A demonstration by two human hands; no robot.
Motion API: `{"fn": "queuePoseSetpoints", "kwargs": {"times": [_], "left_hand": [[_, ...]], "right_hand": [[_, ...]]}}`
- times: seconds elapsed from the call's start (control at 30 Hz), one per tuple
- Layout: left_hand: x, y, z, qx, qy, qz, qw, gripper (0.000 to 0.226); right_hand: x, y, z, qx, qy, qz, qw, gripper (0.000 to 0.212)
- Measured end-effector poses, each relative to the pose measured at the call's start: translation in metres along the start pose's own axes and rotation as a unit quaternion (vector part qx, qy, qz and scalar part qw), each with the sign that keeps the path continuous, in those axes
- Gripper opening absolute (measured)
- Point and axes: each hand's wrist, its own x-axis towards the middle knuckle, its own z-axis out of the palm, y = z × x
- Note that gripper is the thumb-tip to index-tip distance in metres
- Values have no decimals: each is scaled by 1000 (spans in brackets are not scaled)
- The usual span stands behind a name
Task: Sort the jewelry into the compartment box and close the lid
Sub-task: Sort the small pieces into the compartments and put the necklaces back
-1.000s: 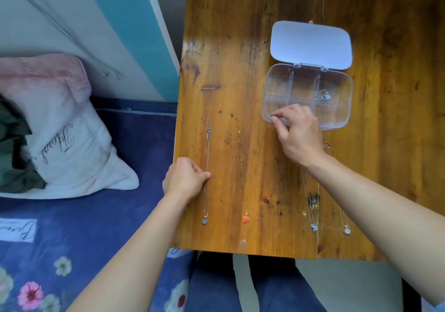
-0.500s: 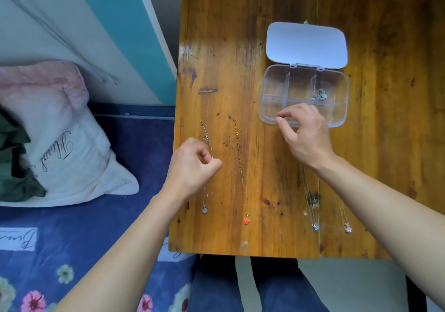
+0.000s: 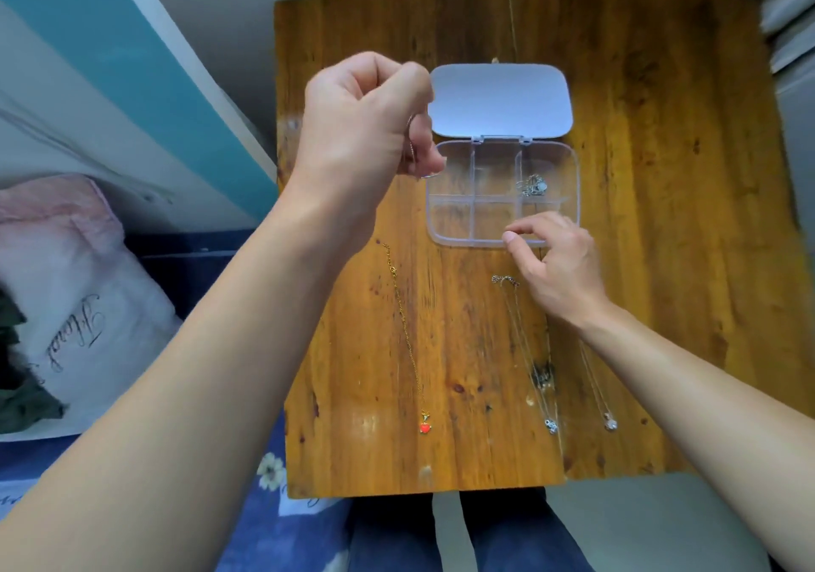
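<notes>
A wooden bench [image 3: 661, 262] is filling most of the view, with a bed in blue flowered sheets [image 3: 273, 527] lying along its left side and a white and pink pillow [image 3: 66, 271] resting there.

The left grip [image 3: 366, 130] is hovering above the bench's far left part, just beside the box, and is clenching a thin silver chain [image 3: 411, 148]. Only a short, blurred stretch of that chain is showing at the curled fingers.

The right grip [image 3: 562, 271] is resting low on the bench at the near side of the clear compartment box [image 3: 434, 223], with thumb and forefinger pinching the box's near wall towards its right end.

The box is sitting at the middle of the bench, and its white lid [image 3: 500, 99] is lying open, flat behind it on the hinge. It is showing six compartments in two rows. A small silver piece [image 3: 533, 185] is lying in the far right compartment.

Three necklaces are lying stretched out on the bench nearer the person. A gold chain [image 3: 406, 333] is running on the left, ending in a red heart pendant [image 3: 424, 427]. A silver necklace [image 3: 528, 351] is lying just left of the right wrist. Another silver necklace [image 3: 597, 390] is passing partly under the right forearm.
</notes>
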Motion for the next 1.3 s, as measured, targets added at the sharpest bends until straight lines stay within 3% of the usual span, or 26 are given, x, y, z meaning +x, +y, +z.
{"fn": "queuePoseSetpoints", "kwargs": {"times": [0.17,0.47,0.9,1.17,1.3], "left_hand": [[37,4,27,-50,-1,-37,998,15],[62,-51,39,21,42,-126,991,3],[78,-28,49,-15,84,-6,996,19],[70,-85,52,147,25,-61,987,7],[64,-96,44,200,22,-44,979,4]], "right_hand": [[1,0,-3,20,-9,8,1000,13],[0,7,-5,20,-26,-2,999,10],[0,8,-4,12,-41,-5,999,12],[0,9,-3,1,-37,-11,999,12],[-1,10,1,-7,-34,-16,999,12]]}}
